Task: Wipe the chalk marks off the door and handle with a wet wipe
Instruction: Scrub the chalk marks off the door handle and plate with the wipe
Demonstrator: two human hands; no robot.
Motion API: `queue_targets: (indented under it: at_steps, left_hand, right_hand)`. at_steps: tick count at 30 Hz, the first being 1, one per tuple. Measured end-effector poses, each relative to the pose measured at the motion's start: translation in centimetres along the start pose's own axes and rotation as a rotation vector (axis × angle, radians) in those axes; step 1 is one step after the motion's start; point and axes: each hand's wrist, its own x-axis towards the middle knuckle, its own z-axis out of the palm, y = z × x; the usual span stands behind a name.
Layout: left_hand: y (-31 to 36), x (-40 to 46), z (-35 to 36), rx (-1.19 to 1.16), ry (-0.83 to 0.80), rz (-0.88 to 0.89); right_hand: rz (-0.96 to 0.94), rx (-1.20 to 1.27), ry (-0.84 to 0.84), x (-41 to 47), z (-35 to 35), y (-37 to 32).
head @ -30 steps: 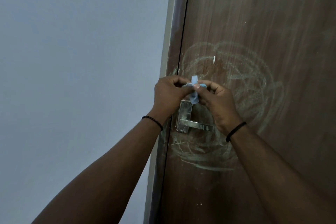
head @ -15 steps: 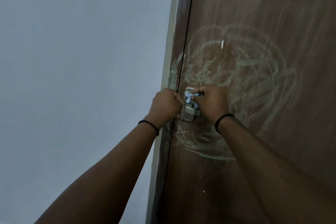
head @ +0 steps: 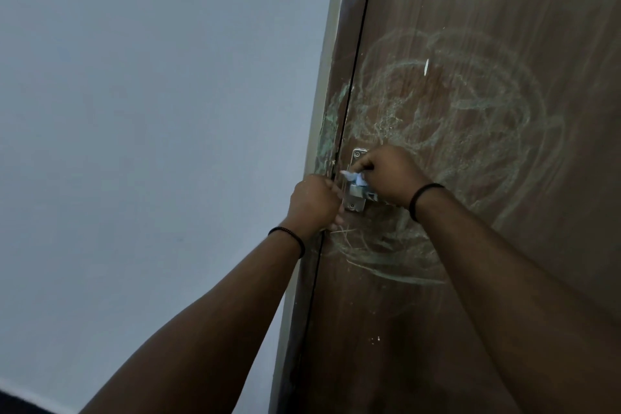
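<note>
The brown door [head: 504,329] carries pale chalk scribbles [head: 470,104] in loops around the metal handle plate [head: 353,203]. My right hand [head: 391,175] lies over the handle and hides the lever; it pinches a crumpled light-blue wet wipe [head: 357,180] against the plate. The wipe's loose end sticks out to the left. My left hand [head: 314,203] is curled at the door's edge, just left of and below the plate, close to that loose end. Its fingertips are hidden, so whether it holds anything is unclear.
The door frame [head: 339,44] runs up the left side of the door and has chalk smears near the handle. A plain pale wall [head: 134,111] fills the left half of the view. Both wrists wear thin black bands.
Both hands came down from in front of the door, where they held the wipe together. The right hand now presses the wipe on the handle plate and the left hand has drawn off left.
</note>
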Motion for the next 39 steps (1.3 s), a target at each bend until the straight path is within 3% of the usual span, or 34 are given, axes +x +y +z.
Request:
queue_targets:
  at_steps: [3, 9, 14, 17, 19, 22, 26, 29, 35, 39]
  left_hand:
    - [0.5, -0.1, 0.0, 0.003, 0.019, 0.018]
    - [1.2, -0.3, -0.2, 0.057, 0.009, 0.019]
    - [1.1, -0.2, 0.3, 0.051, 0.087, 0.084]
    - [1.2, -0.3, 0.6, 0.074, 0.129, 0.133]
    - [1.3, -0.4, 0.8, 0.119, 0.172, 0.169]
    - [1.5, -0.4, 1.3, 0.156, 0.205, 0.214]
    - [1.1, -0.4, 1.5, 0.266, 0.228, 0.339]
    - [0.9, -0.5, 1.4, 0.298, 0.236, 0.404]
    - [0.4, -0.3, 1.8, 0.214, 0.290, 0.364]
    - [0.3, -0.4, 1.5, 0.153, 0.264, 0.346]
  right_hand:
    - [-0.087, -0.004, -0.088, -0.7, 0.5, -0.6]
    - [0.046, -0.036, 0.057, -0.3, 0.0, 0.6]
    - [0.042, 0.058, 0.047, -2.2, 0.5, 1.2]
    - [0.124, -0.030, -0.002, -1.7, -1.5, 2.6]
    - [0.086, -0.113, -0.003, -1.5, -1.8, 2.3]
    - [0.004, -0.053, 0.008, -2.1, -0.1, 1.0]
    - [0.103, 0.134, 0.016, -3.4, -0.6, 2.9]
    - [0.197, 0.057, -0.045, -3.4, -2.9, 4.6]
    - [0.019, 0.055, 0.091, -4.4, 0.3, 2.9]
    - [0.047, 0.187, 0.154, -5.3, -0.4, 5.3]
